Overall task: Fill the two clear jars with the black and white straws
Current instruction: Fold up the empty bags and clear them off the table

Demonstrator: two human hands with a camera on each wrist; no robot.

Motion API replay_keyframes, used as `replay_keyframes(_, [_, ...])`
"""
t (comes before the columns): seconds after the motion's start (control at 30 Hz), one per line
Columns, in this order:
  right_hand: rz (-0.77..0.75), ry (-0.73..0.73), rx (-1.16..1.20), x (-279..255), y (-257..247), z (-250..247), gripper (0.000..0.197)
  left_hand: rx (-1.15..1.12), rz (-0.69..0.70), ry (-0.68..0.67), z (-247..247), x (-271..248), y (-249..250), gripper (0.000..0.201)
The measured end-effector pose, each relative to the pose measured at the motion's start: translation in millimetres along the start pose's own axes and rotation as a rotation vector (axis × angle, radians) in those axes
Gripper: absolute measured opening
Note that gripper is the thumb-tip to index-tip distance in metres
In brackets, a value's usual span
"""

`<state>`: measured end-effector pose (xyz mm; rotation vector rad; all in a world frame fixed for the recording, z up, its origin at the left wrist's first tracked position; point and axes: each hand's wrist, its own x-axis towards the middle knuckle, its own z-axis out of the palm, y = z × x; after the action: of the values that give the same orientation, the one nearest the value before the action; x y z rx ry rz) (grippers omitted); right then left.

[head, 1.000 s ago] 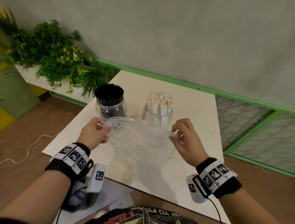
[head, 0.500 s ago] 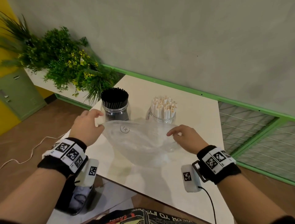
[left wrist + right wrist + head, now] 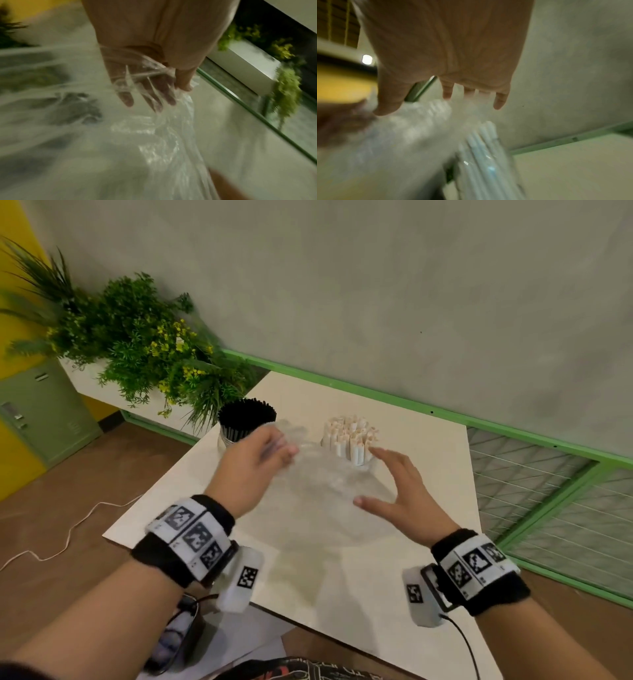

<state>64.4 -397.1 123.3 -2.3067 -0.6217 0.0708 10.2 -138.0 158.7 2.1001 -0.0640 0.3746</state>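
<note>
Two clear jars stand at the far side of the white table. The left jar holds black straws; the right one holds white straws. An empty clear plastic bag hangs in front of the jars. My left hand grips the bag's upper left part, thumb and fingers closed on the film. My right hand is spread, fingers straight, at the bag's right side by the white straws.
A leafy green plant in a white planter stands left of the table, close to the black-straw jar. A green-framed wire fence runs along the right. A white cable lies on the brown floor.
My left hand moved right and forward, gathering the bag in front of the black straws. My right hand let go of the bag's edge and spread out.
</note>
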Motion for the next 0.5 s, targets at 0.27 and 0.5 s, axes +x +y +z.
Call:
replay_keyframes(0.27, [0.193, 0.117, 0.412, -8, 35, 24, 0.016, -0.366, -0.250, 0.211, -33, 5, -7, 0.029])
replay_keyframes(0.5, [0.180, 0.261, 0.551, 5, 19, 2, 0.027, -0.435, -0.335, 0.417, -71, 2, -35, 0.021])
